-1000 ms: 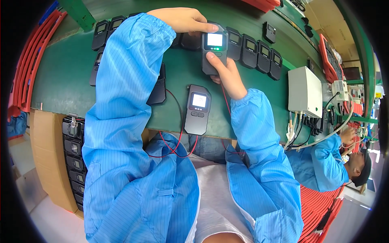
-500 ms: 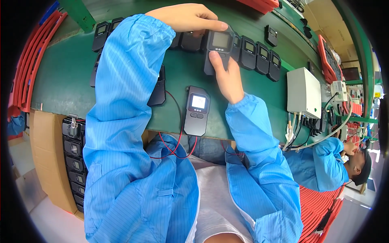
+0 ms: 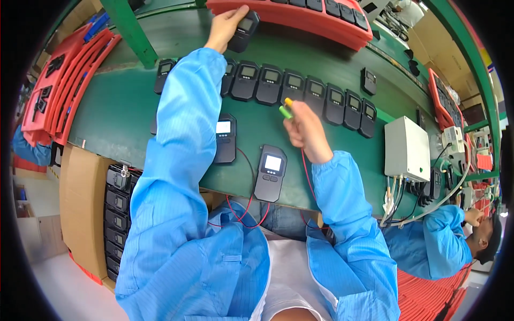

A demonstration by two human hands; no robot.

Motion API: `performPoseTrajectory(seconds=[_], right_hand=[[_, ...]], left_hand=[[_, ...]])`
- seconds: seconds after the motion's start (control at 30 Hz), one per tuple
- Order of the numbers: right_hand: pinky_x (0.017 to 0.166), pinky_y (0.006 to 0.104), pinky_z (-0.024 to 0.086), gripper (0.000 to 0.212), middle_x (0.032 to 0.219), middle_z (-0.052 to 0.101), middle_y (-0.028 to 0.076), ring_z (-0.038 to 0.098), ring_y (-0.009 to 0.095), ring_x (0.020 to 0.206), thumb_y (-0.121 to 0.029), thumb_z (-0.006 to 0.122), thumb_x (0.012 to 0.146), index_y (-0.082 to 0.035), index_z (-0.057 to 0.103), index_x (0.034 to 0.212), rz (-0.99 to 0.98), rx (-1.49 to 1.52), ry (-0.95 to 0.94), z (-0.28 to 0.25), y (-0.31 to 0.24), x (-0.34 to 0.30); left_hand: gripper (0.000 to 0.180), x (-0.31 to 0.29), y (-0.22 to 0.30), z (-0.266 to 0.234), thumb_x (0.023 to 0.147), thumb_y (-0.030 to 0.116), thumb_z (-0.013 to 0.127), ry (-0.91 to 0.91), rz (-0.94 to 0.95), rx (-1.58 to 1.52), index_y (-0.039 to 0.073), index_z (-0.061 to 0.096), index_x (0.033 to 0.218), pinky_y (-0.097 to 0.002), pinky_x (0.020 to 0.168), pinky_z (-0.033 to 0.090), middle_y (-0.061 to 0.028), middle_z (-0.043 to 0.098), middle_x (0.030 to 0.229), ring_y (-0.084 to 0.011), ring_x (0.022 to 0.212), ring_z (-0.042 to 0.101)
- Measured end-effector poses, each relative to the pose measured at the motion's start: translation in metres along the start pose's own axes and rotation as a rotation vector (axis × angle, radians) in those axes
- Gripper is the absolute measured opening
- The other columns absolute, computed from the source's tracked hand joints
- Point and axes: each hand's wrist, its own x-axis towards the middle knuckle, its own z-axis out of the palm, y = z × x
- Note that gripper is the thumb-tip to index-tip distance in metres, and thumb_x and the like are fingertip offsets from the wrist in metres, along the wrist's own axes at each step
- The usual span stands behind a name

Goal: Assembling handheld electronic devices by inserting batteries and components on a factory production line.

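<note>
At the far side of the bench, my left hand [image 3: 227, 27] grips a black handheld device [image 3: 244, 33] by its upper edge. My right hand [image 3: 309, 131], raised over the middle of the bench, is closed around a lead with green and yellow tips [image 3: 286, 111]; a red wire runs down from this hand. Between my forearms a device with a lit screen [image 3: 269, 174] lies near the front edge. Another lit device [image 3: 225, 140] is beside my left sleeve. Beyond my right hand stretches a row of dark-screened devices [image 3: 269, 85].
A red tray [image 3: 342, 38] of devices sits at the back. To the right are a white box with cables [image 3: 407, 150] and a single device [image 3: 368, 81]. At left stand stacked red trays [image 3: 80, 91] and a cardboard box [image 3: 83, 198]. A co-worker in blue [image 3: 436, 241] sits at right.
My left hand has moved left and away, with a device in it. My right hand no longer touches a device; it has come nearer and now holds the lead. The view has shifted.
</note>
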Motion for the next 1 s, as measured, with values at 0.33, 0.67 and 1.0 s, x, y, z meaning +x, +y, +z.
performPoseTrajectory(seconds=[0.33, 0.67, 1.0], right_hand=[[0.042, 0.0166, 0.022, 0.038, 0.074, 0.050, 0.002, 0.032, 0.001, 0.049, -0.031, 0.059, 0.093, -0.012, 0.045, 0.123, 0.045, -0.016, -0.383, -0.002, 0.000, -0.004], [0.041, 0.0156, 0.021, 0.045, 0.093, 0.060, 0.005, 0.030, 0.001, 0.049, -0.027, 0.057, 0.094, -0.010, 0.042, 0.133, -0.024, 0.130, -0.292, 0.000, -0.004, -0.007], [0.042, 0.0175, 0.021, 0.033, 0.081, 0.054, -0.001, 0.028, 0.001, 0.049, -0.029, 0.057, 0.095, -0.008, 0.052, 0.120, -0.138, 0.178, -0.040, 0.002, 0.009, 0.004]], left_hand=[[0.060, -0.014, -0.060, 0.023, 0.081, 0.046, 0.066, 0.110, 0.371, 1.503, 0.015, 0.052, 0.131, -0.0404, 0.093, 0.047, -0.0152, 0.060, 0.121, -0.0361, 0.111, 0.056], [0.070, -0.149, 0.056, -0.125, 0.080, 0.042, 0.068, -0.205, 0.052, 1.470, 0.017, 0.041, 0.139, -0.0409, 0.090, 0.048, -0.0112, 0.055, 0.127, -0.0297, 0.113, 0.056], [0.078, -0.193, 0.049, -0.200, 0.076, 0.033, 0.073, -0.360, -0.100, 1.264, 0.018, 0.034, 0.142, -0.0419, 0.090, 0.047, -0.0170, 0.057, 0.121, -0.0359, 0.109, 0.057]])
